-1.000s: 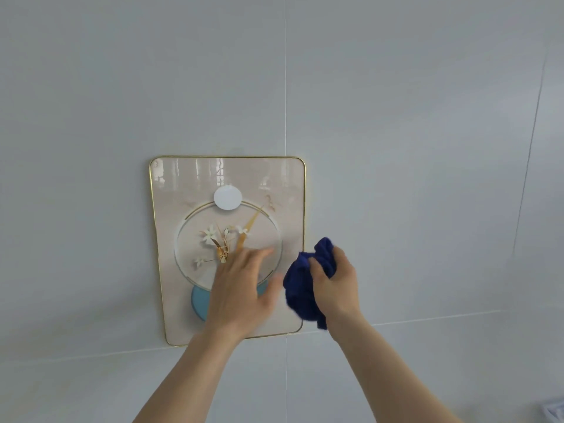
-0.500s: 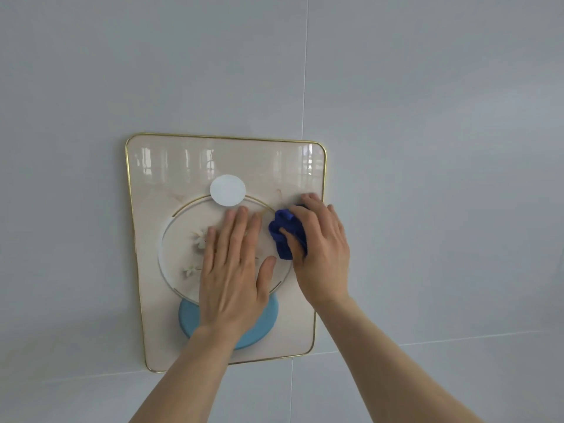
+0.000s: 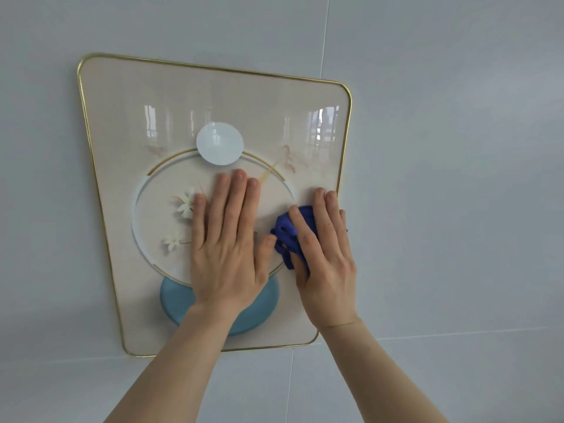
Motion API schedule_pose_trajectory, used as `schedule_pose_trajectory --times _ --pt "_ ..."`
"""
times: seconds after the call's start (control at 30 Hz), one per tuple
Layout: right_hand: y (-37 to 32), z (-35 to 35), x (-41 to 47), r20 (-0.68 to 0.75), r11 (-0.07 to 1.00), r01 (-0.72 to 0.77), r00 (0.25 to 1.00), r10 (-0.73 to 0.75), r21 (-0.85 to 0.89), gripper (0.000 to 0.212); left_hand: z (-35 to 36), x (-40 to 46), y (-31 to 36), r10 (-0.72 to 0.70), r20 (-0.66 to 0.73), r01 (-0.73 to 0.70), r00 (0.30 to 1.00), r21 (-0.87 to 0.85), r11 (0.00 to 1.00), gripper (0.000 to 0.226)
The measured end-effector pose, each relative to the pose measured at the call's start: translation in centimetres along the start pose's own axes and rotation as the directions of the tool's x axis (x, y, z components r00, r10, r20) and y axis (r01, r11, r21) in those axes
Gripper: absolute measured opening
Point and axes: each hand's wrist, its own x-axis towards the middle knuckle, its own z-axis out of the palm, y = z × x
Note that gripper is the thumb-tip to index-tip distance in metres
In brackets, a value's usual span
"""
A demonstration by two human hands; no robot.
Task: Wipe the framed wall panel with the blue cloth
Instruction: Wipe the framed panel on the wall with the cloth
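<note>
Two hands on one framed panel [image 3: 128,123]: left hand [image 3: 227,239] flat and spread, right hand [image 3: 323,254] clutching one blue cloth [image 3: 287,230].

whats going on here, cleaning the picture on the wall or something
A person is wiping a gold-framed wall panel mounted on a grey tiled wall. The right hand presses a bunched blue cloth against the panel near its right edge, about halfway up. The left hand lies flat and open on the middle of the panel, over the flower design, apparently steadying it. The glossy upper part of the panel shows window reflections.
</note>
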Motion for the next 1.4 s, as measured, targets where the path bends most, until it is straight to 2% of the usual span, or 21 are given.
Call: schedule_pose_trajectory --times 0.17,0.3,0.43,0.57,0.63,0.73,0.77,0.8,0.87,0.9,0.97,1.03,1.13,1.2,1.3,1.4 --pt "0.0 -0.7 -1.8 0.030 1.000 0.002 1.000 -0.002 -0.015 0.054 0.1 -0.1 0.0 0.002 -0.040 -0.003 0.999 -0.019 1.000 0.065" --pt "-0.6 -1.5 -1.8 0.061 0.998 -0.028 0.998 0.031 -0.054 0.065 -0.3 -0.2 -0.2 0.011 0.003 -0.010 1.000 -0.026 1.000 0.066" --pt "-0.8 -2.7 -3.0 0.165 0.993 -0.057 0.984 0.074 -0.107 0.076 -0.7 -0.2 -0.4 0.025 0.058 -0.023 0.998 -0.034 0.999 0.066" --pt "-1.1 -4.3 -3.5 0.272 0.974 -0.183 0.938 0.213 -0.133 0.078 -0.9 -0.2 -0.6 0.031 0.093 -0.028 0.995 -0.032 0.999 0.068" --pt "-1.3 -5.3 -3.6 0.291 0.956 -0.252 0.913 0.286 -0.149 0.072 -0.9 -0.2 -0.5 0.033 0.099 -0.031 0.995 -0.025 0.999 0.070" --pt "-1.0 -6.6 -3.9 0.274 0.934 -0.330 0.893 0.356 -0.136 0.044 -0.9 -0.2 -0.4 0.035 0.105 -0.033 0.994 -0.024 0.999 0.071" --pt "-1.0 -7.3 -3.6 0.286 0.899 -0.425 0.853 0.437 -0.104 0.032 -0.9 -0.1 -0.4 0.035 0.107 -0.033 0.994 -0.019 0.999 0.071" --pt "-1.1 -8.0 -3.1 0.311 0.828 -0.559 0.779 0.544 -0.048 0.020 -0.9 -0.1 -0.4 0.033 0.109 -0.032 0.993 -0.014 0.999 0.072" --pt "-1.3 -9.4 -1.8 0.374 0.593 -0.796 0.590 0.715 0.123 0.014 -0.9 -0.1 -0.4 0.031 0.110 -0.030 0.993 -0.008 1.000 0.072" --pt "-1.4 -10.0 -1.1 0.376 0.513 -0.836 0.547 0.748 0.196 0.017 -0.9 -0.1 -0.3 0.031 0.110 -0.030 0.993 -0.008 1.000 0.072" --pt "-2.0 -11.0 0.9 0.338 0.430 -0.845 0.525 0.782 0.318 0.030 -1.0 -0.2 -0.3 0.032 0.112 -0.031 0.993 -0.014 0.999 0.072" --pt "-3.0 -11.6 3.2 0.287 0.406 -0.812 0.543 0.789 0.420 0.034 -1.1 -0.2 -0.3 0.035 0.108 -0.033 0.994 -0.021 0.999 0.071" --pt "-4.3 -11.5 6.8 0.179 0.481 -0.721 0.629 0.757 0.500 0.028 -1.2 -0.2 -0.3 0.036 0.106 -0.033 0.994 -0.032 0.999 0.069" --pt "-4.9 -10.5 9.4 0.102 0.578 -0.624 0.721 0.685 0.525 0.027 -1.2 -0.2 -0.3 0.040 0.105 -0.034 0.994 -0.057 0.998 0.068" --pt "-5.3 -8.3 12.8 -0.080 0.772 -0.398 0.864 0.497 0.496 0.026 -1.1 -0.2 -0.4 0.039 0.103 -0.032 0.994 -0.071 0.997 0.067" --pt "-5.7 -5.9 15.5 -0.182 0.898 -0.184 0.944 0.275 0.400 0.023 -0.9 -0.1 -0.3 0.030 0.103 -0.022 0.994 -0.082 0.996 0.067"
